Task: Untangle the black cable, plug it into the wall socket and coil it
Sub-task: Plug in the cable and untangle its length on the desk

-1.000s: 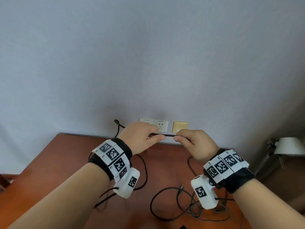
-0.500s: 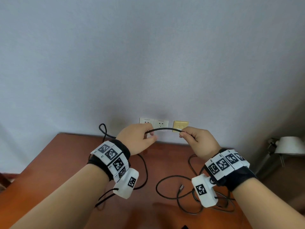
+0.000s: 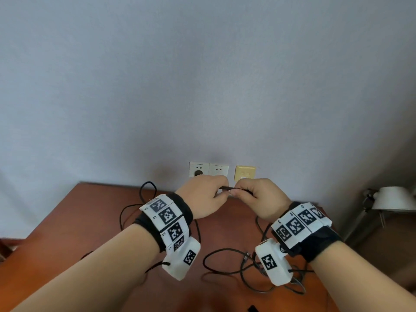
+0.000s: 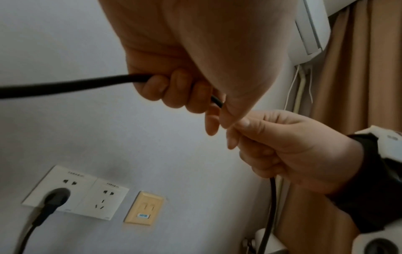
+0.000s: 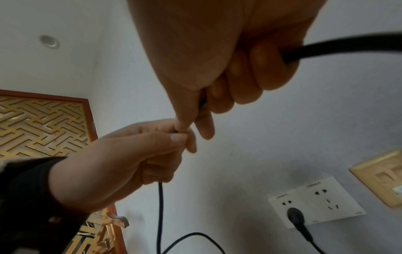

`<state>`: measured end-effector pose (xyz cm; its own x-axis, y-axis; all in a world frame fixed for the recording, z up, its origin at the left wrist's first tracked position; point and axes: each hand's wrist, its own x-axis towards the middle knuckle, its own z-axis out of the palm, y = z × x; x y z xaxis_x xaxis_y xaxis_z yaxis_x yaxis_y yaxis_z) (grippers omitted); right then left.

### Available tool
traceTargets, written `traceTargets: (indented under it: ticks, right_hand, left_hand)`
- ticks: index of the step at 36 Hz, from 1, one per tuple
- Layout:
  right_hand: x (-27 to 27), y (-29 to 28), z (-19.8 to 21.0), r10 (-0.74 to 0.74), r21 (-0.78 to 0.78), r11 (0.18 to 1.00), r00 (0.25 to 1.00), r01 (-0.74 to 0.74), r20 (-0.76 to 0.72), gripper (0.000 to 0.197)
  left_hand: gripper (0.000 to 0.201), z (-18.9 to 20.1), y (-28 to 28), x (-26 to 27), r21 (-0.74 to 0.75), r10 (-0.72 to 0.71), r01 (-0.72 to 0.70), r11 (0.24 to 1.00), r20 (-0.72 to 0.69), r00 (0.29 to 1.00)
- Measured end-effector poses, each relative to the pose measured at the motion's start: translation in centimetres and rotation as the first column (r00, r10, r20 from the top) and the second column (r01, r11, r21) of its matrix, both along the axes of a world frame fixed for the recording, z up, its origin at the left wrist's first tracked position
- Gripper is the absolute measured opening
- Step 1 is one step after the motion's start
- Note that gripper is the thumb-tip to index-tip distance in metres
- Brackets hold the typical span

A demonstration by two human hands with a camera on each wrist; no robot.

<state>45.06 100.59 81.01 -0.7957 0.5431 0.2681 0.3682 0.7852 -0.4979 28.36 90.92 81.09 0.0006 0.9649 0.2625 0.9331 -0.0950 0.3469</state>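
Note:
Both hands are raised in front of the wall, fingertips almost touching. My left hand (image 3: 215, 191) and right hand (image 3: 243, 192) each pinch the thin black cable (image 3: 227, 188), with only a short stretch showing between them. In the left wrist view the cable (image 4: 65, 86) runs through the curled fingers of the left hand (image 4: 174, 91). The right wrist view shows the cable (image 5: 348, 45) leaving the fist of the right hand (image 5: 239, 79). Its black plug (image 4: 55, 197) sits in the left white wall socket (image 3: 194, 168). Loose loops (image 3: 210, 253) lie on the brown table (image 3: 78, 221).
A second white socket (image 3: 218, 170) and a yellow wall plate (image 3: 245, 173) sit to the right of the plugged one. A white lamp shade (image 3: 394, 199) stands beyond the table's right edge. A cable loop (image 3: 148, 188) rises by the wall at the left.
My hands have drawn together, so the span of cable between them has shrunk from a long arc to a short piece. The loops on the table have shifted.

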Motion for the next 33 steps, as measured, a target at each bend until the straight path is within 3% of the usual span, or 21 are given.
traceTargets:
  ticks: [9,14,19,22,28,33]
  right_hand:
    - [1.4,0.8,-0.8,-0.055,0.007,0.998,0.996,0.055,0.064,0.023]
    - [1.3,0.7,-1.3,-0.07,0.014,0.998,0.995,0.069,0.073,0.024]
    - [0.5,0.1,-1.5,-0.087,0.042,0.996,0.994,0.084,0.07,0.027]
    - [0.0,-0.5,-1.6,-0.075,0.039,0.997,0.995,0.073,0.06,0.026]
    - [-1.5,-1.9,-1.1,-0.034,0.064,0.998,0.996,0.028,0.087,0.021]
    - [-1.1,-1.7,-0.9,0.004,0.015,1.0,0.997,-0.006,0.077,0.019]
  left_hand:
    - [0.05,-1.7,-1.2,-3.2,-0.046,0.02,-0.021,0.999,-0.034,0.999]
    - [0.038,-2.5,-1.1,-3.1,-0.06,0.051,-0.05,0.997,0.008,0.999]
    - [0.041,-2.5,-1.2,-2.2,-0.07,0.114,-0.105,0.992,0.135,0.984]
    - [0.04,-1.6,-1.2,-0.8,-0.017,0.081,-0.079,0.997,0.198,0.977]
    - [0.038,-0.9,-0.7,2.6,0.022,0.06,-0.063,0.998,0.124,0.99]
    - [0.035,-1.5,-1.0,1.7,0.03,-0.004,0.001,1.0,0.124,0.992]
